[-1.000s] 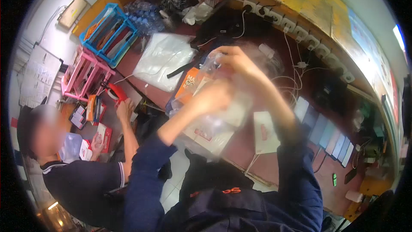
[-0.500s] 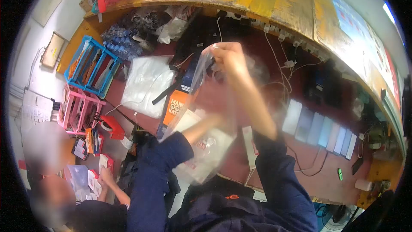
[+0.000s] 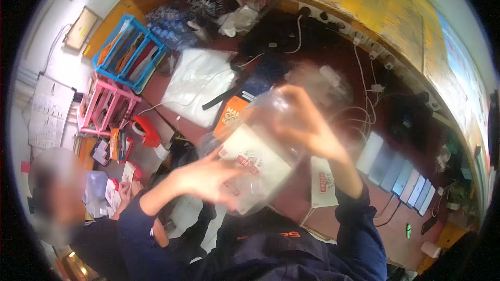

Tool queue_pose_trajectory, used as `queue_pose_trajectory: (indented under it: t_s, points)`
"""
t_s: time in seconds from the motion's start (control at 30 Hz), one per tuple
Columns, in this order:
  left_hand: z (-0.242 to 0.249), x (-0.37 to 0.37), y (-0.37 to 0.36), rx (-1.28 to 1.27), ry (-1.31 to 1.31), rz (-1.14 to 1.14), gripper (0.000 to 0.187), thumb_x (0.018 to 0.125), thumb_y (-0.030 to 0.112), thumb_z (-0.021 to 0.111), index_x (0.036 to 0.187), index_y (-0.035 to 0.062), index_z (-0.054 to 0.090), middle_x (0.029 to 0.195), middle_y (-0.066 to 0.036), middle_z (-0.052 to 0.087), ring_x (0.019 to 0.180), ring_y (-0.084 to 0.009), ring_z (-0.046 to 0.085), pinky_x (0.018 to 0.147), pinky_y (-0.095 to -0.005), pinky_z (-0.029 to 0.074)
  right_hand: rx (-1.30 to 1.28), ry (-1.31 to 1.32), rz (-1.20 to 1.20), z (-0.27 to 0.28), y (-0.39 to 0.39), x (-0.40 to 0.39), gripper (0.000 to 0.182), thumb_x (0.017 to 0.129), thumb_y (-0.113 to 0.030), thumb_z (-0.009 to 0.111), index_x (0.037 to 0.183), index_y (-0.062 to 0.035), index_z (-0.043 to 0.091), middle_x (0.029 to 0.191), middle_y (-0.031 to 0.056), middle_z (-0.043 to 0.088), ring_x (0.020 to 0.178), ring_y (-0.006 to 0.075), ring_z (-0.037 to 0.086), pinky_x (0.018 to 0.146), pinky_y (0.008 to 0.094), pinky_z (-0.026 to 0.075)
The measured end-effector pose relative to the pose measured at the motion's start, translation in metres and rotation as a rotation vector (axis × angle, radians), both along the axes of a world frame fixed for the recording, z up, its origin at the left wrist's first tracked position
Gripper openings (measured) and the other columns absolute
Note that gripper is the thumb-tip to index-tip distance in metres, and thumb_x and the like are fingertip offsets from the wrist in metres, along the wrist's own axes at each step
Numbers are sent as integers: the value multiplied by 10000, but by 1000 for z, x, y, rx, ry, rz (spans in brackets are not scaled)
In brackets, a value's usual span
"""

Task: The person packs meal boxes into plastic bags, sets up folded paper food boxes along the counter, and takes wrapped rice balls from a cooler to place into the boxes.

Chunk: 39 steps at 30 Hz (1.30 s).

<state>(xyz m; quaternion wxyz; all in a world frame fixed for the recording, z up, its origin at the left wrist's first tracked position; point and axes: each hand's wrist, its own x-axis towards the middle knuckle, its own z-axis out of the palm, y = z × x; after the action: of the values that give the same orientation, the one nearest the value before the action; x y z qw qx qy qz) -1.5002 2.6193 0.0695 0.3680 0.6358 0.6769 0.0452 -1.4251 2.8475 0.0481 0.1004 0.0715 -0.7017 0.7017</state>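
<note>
In front of me a cream paper bag (image 3: 265, 151) with a red printed label sits tilted inside a clear plastic bag (image 3: 249, 193). My left hand (image 3: 205, 179) lies against the near left side of this package, its fingers spread apart. Up at the far right end of the plastic, my right hand (image 3: 307, 122) is curled at the bag's loose mouth; motion blurs its fingers. Beside my right forearm, a second cream paper bag (image 3: 324, 179) with a similar red label is on the red-brown desk (image 3: 291, 198).
A stack of clear plastic bags (image 3: 200, 86), an orange box (image 3: 233, 112), and blue (image 3: 112, 67) and pink (image 3: 104, 106) racks stand left. Phone-like slabs (image 3: 393, 169) line the right. Cables run along the back. A co-worker's hand (image 3: 124, 190) holds a small box at far left.
My left hand has come out of the plastic bag and now rests outside it. The paper bag inside sits higher and farther forward. My right hand has lowered. The camera view has shifted.
</note>
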Motion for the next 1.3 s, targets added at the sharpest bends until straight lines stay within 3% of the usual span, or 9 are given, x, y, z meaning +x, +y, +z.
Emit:
queue_pose_trajectory:
  t_s: [0.1, 0.3, 0.33, 0.5, 0.63, 0.83, 1.07, 1.2, 1.3]
  points:
    - [-1, 9, -38, -390, 112, 51, 428, 561, 275, 594, 944, 86, 564, 794, -127, 586, 771, -295, 562, 688, -395, 435, -64, 28, -110, 15, -4, 1, 434, 702, 65, 495, 1062, -59, 287, 769, 72, 538, 737, 125, 524, 645, 255, 428]
    - [83, 10, -70, 743, -327, 341, 137, 479, 88, 580, 583, 58, 497, 500, -65, 420, 452, -196, 458, 388, -315, 313, 169, 38, -349, 70, 14, 4, 306, 638, 175, 405, 864, -27, 368, 638, 41, 493, 575, 73, 483, 529, 168, 379]
    - [83, 20, -66, 822, -98, 424, 191, 624, 189, 582, 503, 61, 508, 438, -24, 374, 343, -159, 361, 340, -273, 230, 92, 122, -363, 78, 8, 5, 285, 615, 178, 398, 813, -26, 386, 636, 40, 492, 586, 59, 476, 535, 161, 362]
    - [75, 38, -37, 827, 498, 243, 98, 515, 129, 565, 575, 69, 517, 591, -38, 460, 474, -173, 469, 383, -287, 351, 518, 88, -224, 80, -16, -9, 228, 600, 123, 455, 771, -16, 396, 609, 59, 499, 606, 94, 502, 555, 217, 395]
    - [22, -1, 21, 1269, 220, 834, 249, 579, 85, 528, 824, 42, 525, 809, -107, 547, 701, -304, 549, 587, -334, 456, 588, 85, -125, 59, -28, -28, 213, 598, 117, 466, 751, -8, 387, 600, 54, 473, 585, 114, 505, 542, 216, 388]
    - [9, -46, 99, 969, -236, 702, 219, 645, 170, 513, 789, 33, 603, 690, -211, 544, 697, -317, 556, 594, -377, 418, 372, 64, -371, 73, 1, -33, 236, 587, 98, 516, 772, -11, 416, 659, 50, 468, 620, 122, 530, 550, 220, 392]
    - [40, -78, 130, 1056, 314, 741, 176, 584, 202, 494, 655, 141, 642, 720, -117, 591, 757, -278, 548, 712, -378, 388, 600, 120, -442, 59, 46, -73, 235, 670, 29, 542, 873, -34, 442, 666, -12, 447, 660, 82, 475, 576, 182, 366]
    - [23, -60, 96, 924, 233, 635, 319, 682, 150, 464, 982, 81, 547, 974, -125, 517, 966, -270, 448, 822, -427, 311, 534, 155, -368, 10, 23, -41, 492, 727, 22, 494, 1199, -8, 362, 1025, 84, 501, 920, 172, 471, 794, 274, 360]
    - [31, -19, 3, 1100, 189, 644, 528, 626, 86, 566, 1120, 51, 384, 1082, -140, 409, 1064, -279, 362, 878, -394, 265, 715, 530, -877, -7, -44, -3, 319, 693, -13, 539, 998, 41, 465, 952, 110, 514, 915, 221, 479, 792, 320, 375]
